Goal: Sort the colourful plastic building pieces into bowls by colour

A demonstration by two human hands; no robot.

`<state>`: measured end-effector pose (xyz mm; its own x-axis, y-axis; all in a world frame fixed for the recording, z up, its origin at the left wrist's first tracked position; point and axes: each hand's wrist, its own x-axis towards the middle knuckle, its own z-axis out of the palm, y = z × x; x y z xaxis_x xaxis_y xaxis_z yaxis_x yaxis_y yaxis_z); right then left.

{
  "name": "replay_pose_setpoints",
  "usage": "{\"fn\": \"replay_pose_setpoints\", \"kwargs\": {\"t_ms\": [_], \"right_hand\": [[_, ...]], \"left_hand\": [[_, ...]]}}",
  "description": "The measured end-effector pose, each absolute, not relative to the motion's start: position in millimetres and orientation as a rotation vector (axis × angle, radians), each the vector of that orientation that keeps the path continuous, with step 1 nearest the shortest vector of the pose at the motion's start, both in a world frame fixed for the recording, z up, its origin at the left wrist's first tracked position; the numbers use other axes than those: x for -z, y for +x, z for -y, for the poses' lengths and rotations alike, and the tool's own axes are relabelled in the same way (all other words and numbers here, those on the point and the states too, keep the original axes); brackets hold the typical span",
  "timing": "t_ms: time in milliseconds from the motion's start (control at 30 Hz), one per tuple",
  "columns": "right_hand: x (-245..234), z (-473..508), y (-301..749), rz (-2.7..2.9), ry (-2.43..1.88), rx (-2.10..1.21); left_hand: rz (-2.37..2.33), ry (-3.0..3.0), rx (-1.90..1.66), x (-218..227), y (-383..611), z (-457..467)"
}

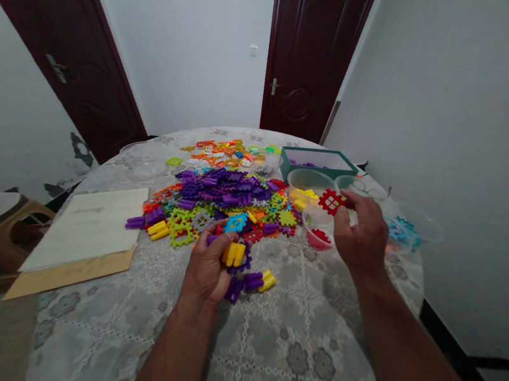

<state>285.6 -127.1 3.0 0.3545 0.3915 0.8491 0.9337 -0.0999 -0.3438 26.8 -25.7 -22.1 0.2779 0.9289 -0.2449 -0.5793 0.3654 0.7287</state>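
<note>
Pinched between the fingers of my right hand (361,228) is a red toothed square building piece (332,201) with window-like holes. It is held up over a clear plastic tub (308,217) that has red pieces (319,239) inside. My left hand (208,265) is closed around yellow ridged connector pieces (234,255) and a purple one. A blue toothed piece (236,222) lies just beyond its fingers; whether they touch it I cannot tell. Below this hand, purple connectors (252,282) and a yellow connector (266,280) rest on the tablecloth.
A heap of mostly purple pieces (220,186) spreads across the table's middle, with orange pieces (224,150) behind. A green-edged box (318,164) stands behind the tub. Blue pieces (402,231) sit in a clear container at right. A pale board (91,226) lies at left.
</note>
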Motion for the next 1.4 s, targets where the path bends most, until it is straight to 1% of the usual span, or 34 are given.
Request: {"fn": "replay_pose_setpoints", "kwargs": {"t_ms": [300, 467, 533, 700, 833, 1033, 1333, 1400], "right_hand": [[7.1, 121.9, 312.2, 1.192, -1.830, 0.576], [7.3, 119.1, 290.9, 1.295, -1.700, 0.656], [8.0, 119.4, 268.4, 1.407, -1.586, 0.574], [20.0, 120.6, 209.6, 1.743, -1.388, 0.179], [30.8, 115.6, 195.9, 1.810, -1.323, 0.069], [25.5, 113.2, 210.6, 1.739, -1.328, 0.086], [-10.4, 139.1, 260.1, 1.226, -1.619, 0.183], [-15.5, 152.8, 285.6, 1.132, -1.674, 0.266]], "left_hand": [[-0.741, 0.586, -1.012, 15.3, 28.5, 30.4], [-0.725, 0.590, -0.970, 14.3, 28.6, 35.5], [-0.711, 0.595, -0.941, 14.5, 28.5, 37.2], [-0.640, 0.624, -0.882, 16.8, 27.8, 42.5], [-0.576, 0.658, -0.785, 18.5, 27.1, 46.5], [-0.642, 0.688, -0.694, 15.7, 26.1, 45.4], [-0.736, 0.637, -0.776, 16.1, 23.5, 34.2], [-0.709, 0.622, -0.776, 13.8, 23.0, 37.0]]}}
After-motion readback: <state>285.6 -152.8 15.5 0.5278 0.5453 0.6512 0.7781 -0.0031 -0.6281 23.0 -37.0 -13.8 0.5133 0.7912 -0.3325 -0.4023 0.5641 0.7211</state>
